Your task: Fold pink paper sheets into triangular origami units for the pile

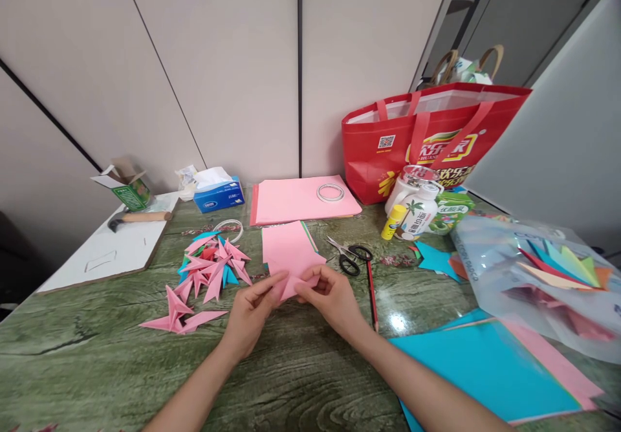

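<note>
1. Table (301,393): firm; pressing creases against it probably gives sharper lines than folding in the air.
2. Pink sheets (288,244): lie just beyond the hands; best not caught under the fold.
3. Left hand (250,312), right hand (332,299): thumbs and fingers pinch opposite sides of the paper; even grip advisable.
4. Folded pink paper (291,288): between both hands; edges should align before creasing, judged by eye.

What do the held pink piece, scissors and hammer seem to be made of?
Pink piece: probably paper, matte, with thin edges and sharp folds.
Scissors: likely steel blades, bright and silvery; handles look like smooth black plastic.
Hammer: tan handle, apparently wood; dark head, probably metal, finish unclear.
</note>
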